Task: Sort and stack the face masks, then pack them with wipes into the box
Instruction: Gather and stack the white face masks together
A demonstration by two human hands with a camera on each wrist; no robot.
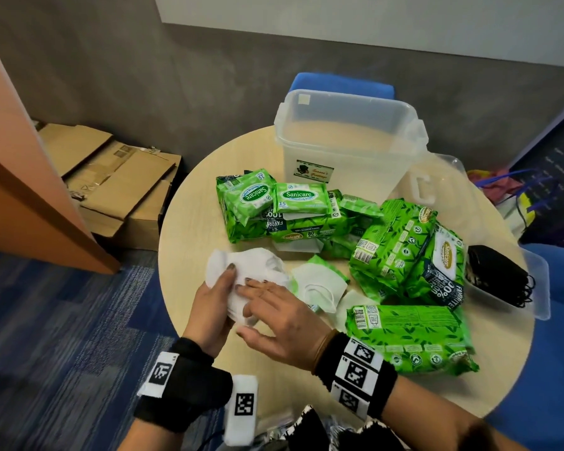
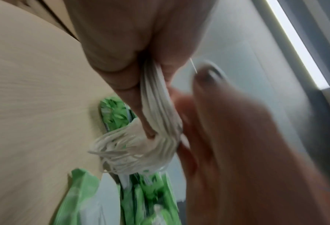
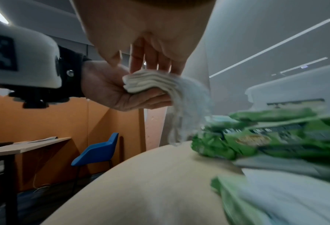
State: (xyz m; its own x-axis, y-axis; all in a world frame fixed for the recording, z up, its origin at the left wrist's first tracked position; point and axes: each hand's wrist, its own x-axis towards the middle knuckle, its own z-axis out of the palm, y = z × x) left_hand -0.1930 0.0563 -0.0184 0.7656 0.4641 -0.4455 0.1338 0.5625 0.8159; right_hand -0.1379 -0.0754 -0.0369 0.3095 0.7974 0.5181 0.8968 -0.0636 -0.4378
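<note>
Left hand grips white mask stack; right hand flat on top, hiding it.

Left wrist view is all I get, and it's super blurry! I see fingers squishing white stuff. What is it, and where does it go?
Observer: It's a stack of white face masks; the left hand grips it from below.
Operator: What's the other hand doing?
Observer: The right hand lies flat on top of the stack, fingers straight.
Operator: Where's the box?
Observer: A clear plastic box stands open at the table's far side, behind the green wipes packs.
Operator: Any more masks?
Observer: Yes, black masks sit in the clear lid at the right edge.
</note>
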